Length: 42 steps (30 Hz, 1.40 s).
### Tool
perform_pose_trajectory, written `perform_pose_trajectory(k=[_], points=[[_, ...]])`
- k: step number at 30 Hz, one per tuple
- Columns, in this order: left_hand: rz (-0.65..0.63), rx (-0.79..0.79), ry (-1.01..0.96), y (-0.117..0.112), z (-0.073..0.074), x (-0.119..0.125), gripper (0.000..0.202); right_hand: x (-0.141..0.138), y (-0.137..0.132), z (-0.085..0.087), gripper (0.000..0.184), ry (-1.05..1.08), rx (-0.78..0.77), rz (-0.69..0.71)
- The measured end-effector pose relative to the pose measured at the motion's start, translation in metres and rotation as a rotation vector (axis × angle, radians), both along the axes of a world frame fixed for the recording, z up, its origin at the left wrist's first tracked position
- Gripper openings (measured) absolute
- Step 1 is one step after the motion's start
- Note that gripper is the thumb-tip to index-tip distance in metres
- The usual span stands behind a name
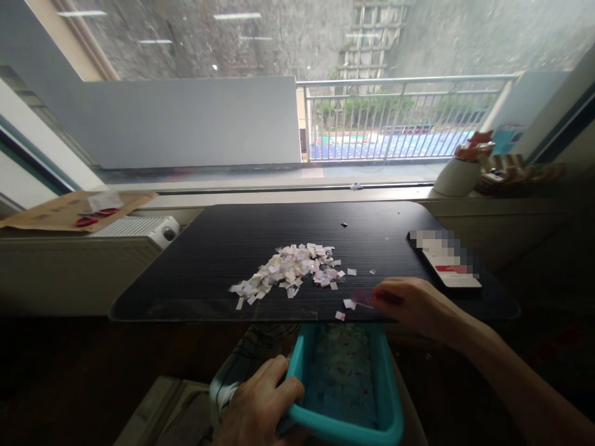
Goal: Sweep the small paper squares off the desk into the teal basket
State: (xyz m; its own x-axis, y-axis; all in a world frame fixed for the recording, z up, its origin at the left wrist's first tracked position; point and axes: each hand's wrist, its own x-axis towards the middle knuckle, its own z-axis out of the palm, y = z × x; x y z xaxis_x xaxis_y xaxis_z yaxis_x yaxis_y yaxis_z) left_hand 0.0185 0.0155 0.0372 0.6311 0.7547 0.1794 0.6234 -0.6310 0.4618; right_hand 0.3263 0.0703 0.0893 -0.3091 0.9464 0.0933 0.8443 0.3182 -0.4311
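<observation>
While the L hand [260, 399] grips the rim of a teal plastic bin [393, 396] just below the front edge of the black tbl [186, 266], the R hand [413, 303] has fingers closed on a thin see-thru pinkish strip [362, 298]. Paper scraps [292, 269], small, flat & squarish, heap mid-tbl; more in bin. Room L of & behind heap; top fine-ridged, corners rounded; phone [454, 277] at R.

Just beyond the right hand [404, 303] lies a phone [458, 280]. Farther past that hand, a white pot [456, 178] stands on the windowsill [279, 198] beside a basket [515, 181], with a metal railing [404, 82] outdoors. Well ahead and left of the left hand [263, 399], red-handled scissors [86, 221] lie on brown paper [51, 210] near a radiator [134, 228].
</observation>
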Motion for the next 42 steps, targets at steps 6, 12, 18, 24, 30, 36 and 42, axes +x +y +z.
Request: perform_pose_trajectory(k=[6,12,18,24,30,36,42], points=[[0.024,-0.002,0.006,0.000,0.000,0.002,0.015,-0.013,0.004,0.004,0.025,0.023,0.027,0.028],[0.007,0.028,-0.009,0.002,-0.002,-0.002,0.016,-0.020,0.024,-0.002,0.027,-0.028,0.066,0.002],[0.018,0.021,-0.019,0.001,-0.001,0.000,0.015,-0.012,0.007,-0.002,0.028,0.018,-0.061,0.037],[0.026,0.005,0.004,-0.001,0.001,0.001,0.014,-0.017,-0.005,0.002,0.023,0.035,-0.102,0.073],[0.025,0.014,0.029,0.000,-0.001,0.002,0.016,-0.021,-0.014,0.005,0.020,0.078,-0.055,0.048],[-0.071,0.013,0.097,0.005,-0.011,0.016,0.022,0.003,-0.013,-0.002,0.023,0.076,-0.088,-0.021],[-0.152,-0.053,0.159,0.019,-0.003,0.056,0.025,0.047,0.017,-0.011,0.029,-0.097,0.160,-0.318]])
